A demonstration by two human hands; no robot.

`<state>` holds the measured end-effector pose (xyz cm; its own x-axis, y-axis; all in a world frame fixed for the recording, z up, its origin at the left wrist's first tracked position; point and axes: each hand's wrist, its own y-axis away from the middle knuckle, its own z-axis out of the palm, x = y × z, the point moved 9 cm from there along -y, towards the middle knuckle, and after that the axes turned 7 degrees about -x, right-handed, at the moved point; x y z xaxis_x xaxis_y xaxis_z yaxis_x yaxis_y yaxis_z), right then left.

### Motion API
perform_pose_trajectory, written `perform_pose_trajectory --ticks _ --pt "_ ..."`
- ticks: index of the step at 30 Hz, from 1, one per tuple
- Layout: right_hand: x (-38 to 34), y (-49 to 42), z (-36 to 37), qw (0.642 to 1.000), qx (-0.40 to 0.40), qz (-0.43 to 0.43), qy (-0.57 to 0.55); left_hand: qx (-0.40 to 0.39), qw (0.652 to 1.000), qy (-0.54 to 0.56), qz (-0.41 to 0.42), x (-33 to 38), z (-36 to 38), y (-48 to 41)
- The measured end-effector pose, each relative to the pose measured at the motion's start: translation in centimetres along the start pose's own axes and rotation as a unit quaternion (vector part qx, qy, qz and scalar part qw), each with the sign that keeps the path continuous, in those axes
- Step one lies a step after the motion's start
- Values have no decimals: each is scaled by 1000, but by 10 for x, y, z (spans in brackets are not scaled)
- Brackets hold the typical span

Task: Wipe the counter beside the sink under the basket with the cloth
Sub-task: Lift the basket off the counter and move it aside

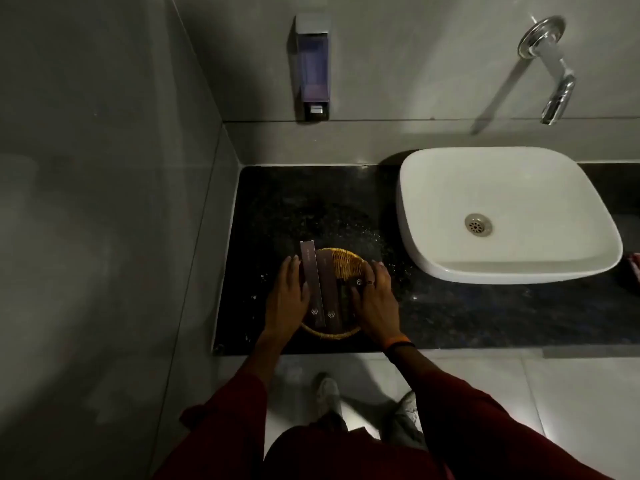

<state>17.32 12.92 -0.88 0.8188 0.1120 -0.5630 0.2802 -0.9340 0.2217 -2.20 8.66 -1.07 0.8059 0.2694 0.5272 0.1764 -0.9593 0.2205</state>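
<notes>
Lower centre of the frame, the left hand (287,299) and right hand (374,303) clasp opposite sides of the wicker basket (346,268) of slim boxes (313,285), probably to clear the black counter (311,209). A reddish cloth (634,268) lies at the right edge, beyond the sink (512,265).

one basket (347,263), two boxes (311,282), one sink (433,188)
</notes>
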Motion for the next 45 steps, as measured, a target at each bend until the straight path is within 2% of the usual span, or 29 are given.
perform_pose_trajectory --ticks 2,8,11,14,17,19,22,31,39,45 --pt "9 0 -1 998 -1 41 -39 3 1000 26 -16 -5 -1 0" --pt "15 0 -4 996 -22 40 -78 4 999 27 -26 -9 -2 -1" --pt "29 10 -13 994 5 53 -93 12 999 40 -6 6 -2 9" --pt "45 31 -29 994 43 35 -90 55 996 62 25 28 1 25" --pt "75 48 -41 985 62 73 -144 81 993 77 32 47 11 41" --pt "118 71 -62 977 81 100 -168 88 992 78 52 85 33 52" --pt "135 92 -79 974 95 84 -189 85 991 97 41 101 55 65" --pt "295 145 -178 974 102 104 -175 -13 985 168 -37 226 197 84" --pt "450 147 -271 969 88 130 -191 -2 987 157 -19 391 274 82" --pt "512 119 -318 961 75 151 -221 19 988 153 -2 470 301 58"
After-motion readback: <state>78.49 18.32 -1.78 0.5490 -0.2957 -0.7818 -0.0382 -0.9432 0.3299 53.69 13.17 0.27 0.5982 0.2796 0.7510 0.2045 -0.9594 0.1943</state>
